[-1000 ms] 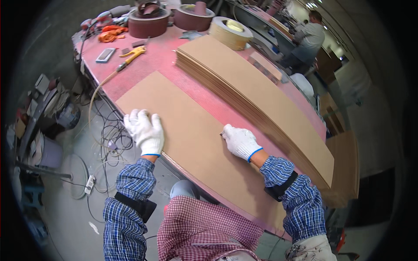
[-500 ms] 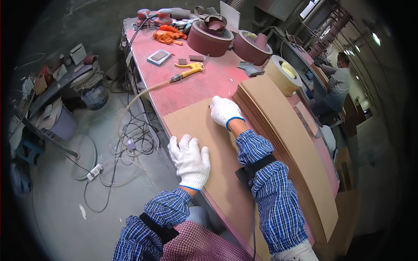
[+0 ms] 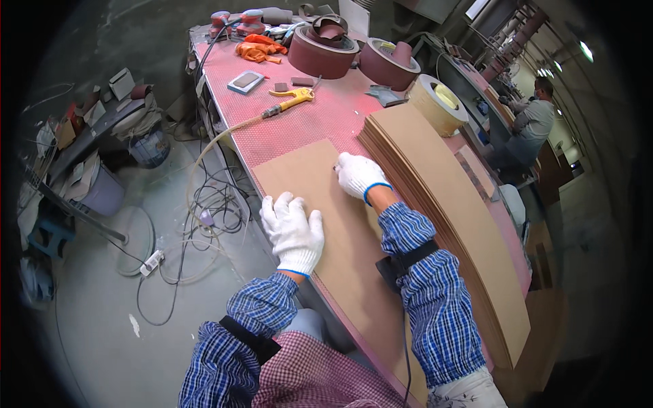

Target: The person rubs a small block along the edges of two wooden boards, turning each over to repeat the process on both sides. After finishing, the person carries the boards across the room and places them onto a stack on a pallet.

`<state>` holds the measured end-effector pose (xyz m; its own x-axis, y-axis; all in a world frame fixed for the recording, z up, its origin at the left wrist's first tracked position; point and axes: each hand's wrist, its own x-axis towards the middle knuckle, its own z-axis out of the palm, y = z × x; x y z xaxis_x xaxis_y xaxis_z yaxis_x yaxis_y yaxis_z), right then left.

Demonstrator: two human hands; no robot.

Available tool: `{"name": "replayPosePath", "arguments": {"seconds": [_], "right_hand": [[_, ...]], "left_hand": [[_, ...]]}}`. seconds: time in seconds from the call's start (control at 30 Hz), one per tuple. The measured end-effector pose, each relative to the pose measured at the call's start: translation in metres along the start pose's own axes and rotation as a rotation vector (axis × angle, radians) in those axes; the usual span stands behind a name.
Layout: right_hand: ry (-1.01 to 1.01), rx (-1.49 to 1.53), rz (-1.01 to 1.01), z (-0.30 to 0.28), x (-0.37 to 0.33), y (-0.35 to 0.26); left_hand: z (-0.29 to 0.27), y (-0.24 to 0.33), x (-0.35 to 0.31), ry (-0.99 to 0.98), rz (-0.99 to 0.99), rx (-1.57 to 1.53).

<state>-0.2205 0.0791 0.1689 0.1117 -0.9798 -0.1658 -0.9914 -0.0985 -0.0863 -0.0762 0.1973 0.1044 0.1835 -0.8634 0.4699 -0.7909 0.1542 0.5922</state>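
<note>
A long brown board (image 3: 309, 163) lies flat on the pink bench, its left edge along the bench's edge. My left hand (image 3: 294, 232), in a white knit glove, rests on it with fingers stretched out. My right hand (image 3: 360, 178), gloved too, is closed over the board near its far right edge. A small dark bit shows at its fingertips, too little to name. Just right of that hand stands a stack of curved brown boards (image 3: 442, 197), layered evenly.
On the pink bench (image 3: 231, 129) lie a yellow air blow gun (image 3: 292, 100) with its hose, a blue-and-white sanding pad (image 3: 246, 81), orange gloves (image 3: 260, 49) and sanding belt rolls (image 3: 320, 54). Cables (image 3: 218, 204) tangle on the floor at left. Another person (image 3: 534, 122) works at far right.
My right hand has moved slightly right and nearer along the board, still closed. My left hand stays flat on the board. The whole view has shifted a little.
</note>
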Motion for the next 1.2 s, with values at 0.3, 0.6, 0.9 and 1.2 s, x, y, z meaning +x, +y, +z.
{"name": "replayPosePath", "arguments": {"seconds": [0.3,0.6,0.9,1.2], "right_hand": [[-0.127,0.059,0.213,0.023,-0.212,0.072],[-0.079,0.105,0.446,0.061,-0.443,0.149],[-0.043,0.000,0.702,0.093,-0.650,0.198],[-0.038,-0.057,0.932,0.123,-0.787,0.230]], "left_hand": [[-0.004,0.000,0.003,-0.015,0.010,0.009],[-0.002,-0.001,0.002,0.021,0.159,0.143],[-0.003,-0.004,0.004,-0.051,0.177,0.216],[0.001,-0.026,0.017,-0.117,0.156,0.287]]}}
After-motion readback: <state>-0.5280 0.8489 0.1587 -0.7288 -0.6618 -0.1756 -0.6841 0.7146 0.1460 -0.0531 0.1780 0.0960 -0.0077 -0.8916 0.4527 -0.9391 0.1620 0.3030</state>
